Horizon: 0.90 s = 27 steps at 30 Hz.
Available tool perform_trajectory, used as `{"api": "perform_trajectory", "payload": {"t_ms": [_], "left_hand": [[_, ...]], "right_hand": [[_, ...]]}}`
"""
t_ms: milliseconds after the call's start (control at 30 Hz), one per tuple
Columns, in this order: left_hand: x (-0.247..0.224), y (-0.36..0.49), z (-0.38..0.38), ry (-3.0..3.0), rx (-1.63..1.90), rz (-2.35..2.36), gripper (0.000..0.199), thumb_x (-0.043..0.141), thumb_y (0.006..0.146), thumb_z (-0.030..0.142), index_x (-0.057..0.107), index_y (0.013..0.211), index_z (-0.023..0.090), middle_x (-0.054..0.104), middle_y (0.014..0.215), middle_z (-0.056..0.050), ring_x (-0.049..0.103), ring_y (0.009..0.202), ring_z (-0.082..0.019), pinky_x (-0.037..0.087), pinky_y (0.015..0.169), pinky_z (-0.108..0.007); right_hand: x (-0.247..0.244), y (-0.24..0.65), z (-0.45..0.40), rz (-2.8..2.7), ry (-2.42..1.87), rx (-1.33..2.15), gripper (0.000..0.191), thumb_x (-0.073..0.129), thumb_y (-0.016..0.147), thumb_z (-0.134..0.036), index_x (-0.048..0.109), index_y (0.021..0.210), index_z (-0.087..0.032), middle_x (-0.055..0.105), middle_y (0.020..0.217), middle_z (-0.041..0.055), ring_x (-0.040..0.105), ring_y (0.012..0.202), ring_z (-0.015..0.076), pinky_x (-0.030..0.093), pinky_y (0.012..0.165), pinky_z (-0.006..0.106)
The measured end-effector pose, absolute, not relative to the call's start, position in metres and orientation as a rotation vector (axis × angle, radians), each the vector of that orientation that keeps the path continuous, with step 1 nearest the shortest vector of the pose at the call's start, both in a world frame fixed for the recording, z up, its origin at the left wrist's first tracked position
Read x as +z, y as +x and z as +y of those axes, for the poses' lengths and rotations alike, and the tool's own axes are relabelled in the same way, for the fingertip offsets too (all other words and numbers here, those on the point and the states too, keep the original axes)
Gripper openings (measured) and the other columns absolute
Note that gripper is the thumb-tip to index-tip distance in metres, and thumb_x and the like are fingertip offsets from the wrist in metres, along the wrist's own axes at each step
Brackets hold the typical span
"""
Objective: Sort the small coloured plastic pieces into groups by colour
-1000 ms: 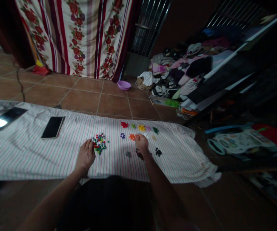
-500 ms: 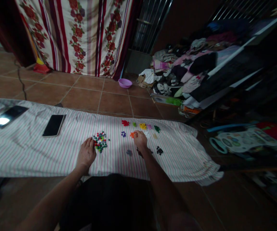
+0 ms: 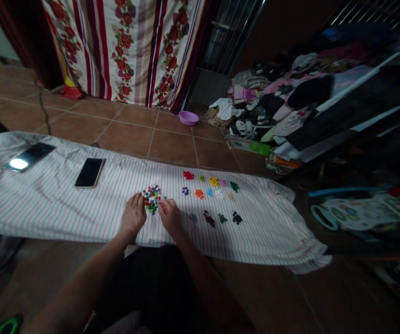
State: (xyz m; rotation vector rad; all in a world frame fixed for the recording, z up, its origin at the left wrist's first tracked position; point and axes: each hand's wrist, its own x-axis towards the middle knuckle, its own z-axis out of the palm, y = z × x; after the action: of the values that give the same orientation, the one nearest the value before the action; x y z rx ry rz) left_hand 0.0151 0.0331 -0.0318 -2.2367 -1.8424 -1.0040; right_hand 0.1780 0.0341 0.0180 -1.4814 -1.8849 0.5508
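Note:
A mixed pile of small coloured pieces (image 3: 153, 198) lies on a striped cloth (image 3: 116, 208). At its left edge my left hand (image 3: 133, 215) rests on the cloth, fingers stretched out. My right hand (image 3: 171, 217) is at the pile's right edge, thumb and fingertips pinched; anything between them is too small to make out. To the right sit sorted little heaps: red pieces (image 3: 188, 175), yellow pieces (image 3: 213, 181), orange pieces (image 3: 199, 194), purple-blue pieces (image 3: 185, 190), light blue pieces (image 3: 210, 191), dark green pieces (image 3: 234, 186), brown pieces (image 3: 209, 218) and black pieces (image 3: 237, 218), among others.
Left on the cloth lie a dark phone (image 3: 89, 173) and another device (image 3: 34, 155) with a bright glare. Beyond, on the tiled floor, are a pink basin (image 3: 188, 118), a red broom head (image 3: 71, 92) and a heap of clothes (image 3: 255, 102). A floral curtain (image 3: 137, 51) hangs behind.
My right hand has moved left from the orange heap to the mixed pile, uncovering the light blue and brown heaps. My left hand stays beside the pile. The view has shifted slightly.

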Motion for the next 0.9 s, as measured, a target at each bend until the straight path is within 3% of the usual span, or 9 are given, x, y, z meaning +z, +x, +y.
{"api": "perform_trajectory", "payload": {"t_ms": [333, 900], "left_hand": [[-0.02, 0.018, 0.029, -2.172, -1.049, -1.957, 0.025, 0.032, 0.088, 0.016, 0.053, 0.102, 0.013, 0.055, 0.117, -0.018, 0.046, 0.122, -0.028, 0.041, 0.101, -0.05], [-0.01, 0.017, 0.017, -2.124, -0.918, -2.079, 0.025, 0.04, 0.084, 0.018, 0.058, 0.1, 0.011, 0.057, 0.121, -0.019, 0.046, 0.125, -0.031, 0.039, 0.103, -0.046]], "right_hand": [[0.029, 0.154, 0.048, -1.944, -1.645, 0.519, 0.022, 0.052, 0.087, -0.017, 0.069, 0.1, -0.021, 0.059, 0.097, 0.005, 0.059, 0.085, 0.0145, 0.046, 0.078, 0.023], [0.04, 0.129, 0.063, -2.28, -1.822, 0.462, 0.02, 0.055, 0.086, -0.02, 0.066, 0.102, -0.024, 0.062, 0.105, 0.0048, 0.06, 0.094, 0.0157, 0.046, 0.083, 0.025]]}}
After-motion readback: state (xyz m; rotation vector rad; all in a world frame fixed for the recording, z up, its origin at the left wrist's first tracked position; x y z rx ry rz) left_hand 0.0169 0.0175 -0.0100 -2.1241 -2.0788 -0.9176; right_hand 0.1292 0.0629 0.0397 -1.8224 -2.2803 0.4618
